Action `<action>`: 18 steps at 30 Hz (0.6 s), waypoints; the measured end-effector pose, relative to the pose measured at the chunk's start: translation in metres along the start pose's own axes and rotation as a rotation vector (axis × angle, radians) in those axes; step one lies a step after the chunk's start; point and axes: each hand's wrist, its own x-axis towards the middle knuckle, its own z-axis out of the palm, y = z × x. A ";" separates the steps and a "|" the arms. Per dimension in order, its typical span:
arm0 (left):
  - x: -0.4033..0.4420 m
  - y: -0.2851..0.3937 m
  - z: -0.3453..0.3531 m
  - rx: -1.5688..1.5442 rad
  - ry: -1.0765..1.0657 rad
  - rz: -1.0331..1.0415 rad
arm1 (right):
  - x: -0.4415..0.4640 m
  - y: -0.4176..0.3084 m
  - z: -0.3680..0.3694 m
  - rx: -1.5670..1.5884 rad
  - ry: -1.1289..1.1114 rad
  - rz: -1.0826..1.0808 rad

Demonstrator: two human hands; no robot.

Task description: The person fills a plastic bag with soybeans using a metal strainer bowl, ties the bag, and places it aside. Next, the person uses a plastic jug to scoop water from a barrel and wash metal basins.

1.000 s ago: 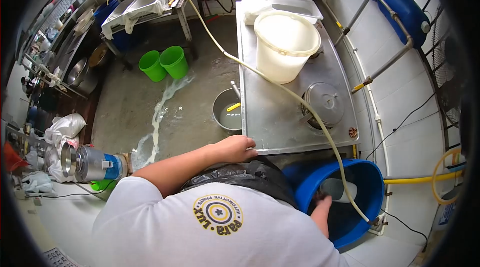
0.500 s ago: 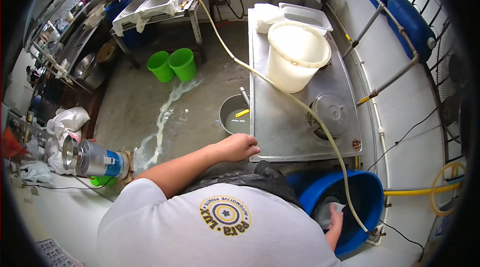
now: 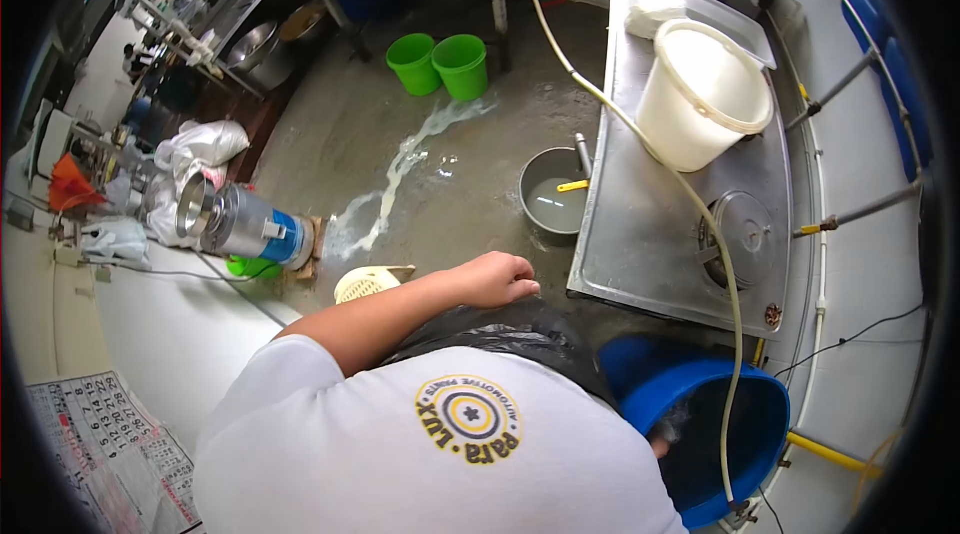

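Observation:
In front of my body, my left hand hangs with its fingers loosely curled in and nothing seen in them. My right hand reaches into the blue barrel at my right side, mostly hidden by its rim and my shirt. At its fingers is a translucent plastic thing, blurred and partly covered; its exact kind does not show. A pale hose runs over the barrel's opening. Black plastic covers my front below the white shirt.
A steel table carries a white bucket and a lidded pot. On the wet floor stand a metal pot, two green buckets and a cream perforated stool. A steel machine is at left.
My view has turned right and down, so the scene tilts and a calendar and stool appear at left. My right hand and the translucent thing show less inside the barrel. My left hand stays curled.

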 end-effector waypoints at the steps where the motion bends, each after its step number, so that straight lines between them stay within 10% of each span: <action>1: -0.001 -0.004 0.000 -0.003 0.009 0.017 | -0.007 0.001 -0.011 0.097 0.024 0.047; 6: 0.014 -0.018 -0.007 -0.061 -0.040 0.068 | -0.086 -0.029 -0.118 0.376 0.232 0.025; 15: 0.028 -0.060 -0.040 -0.154 -0.026 0.201 | -0.233 -0.147 -0.278 -0.034 0.615 -0.870; 18: 0.041 -0.081 -0.037 -0.084 -0.021 0.331 | -0.289 -0.234 -0.290 -0.234 0.364 -1.126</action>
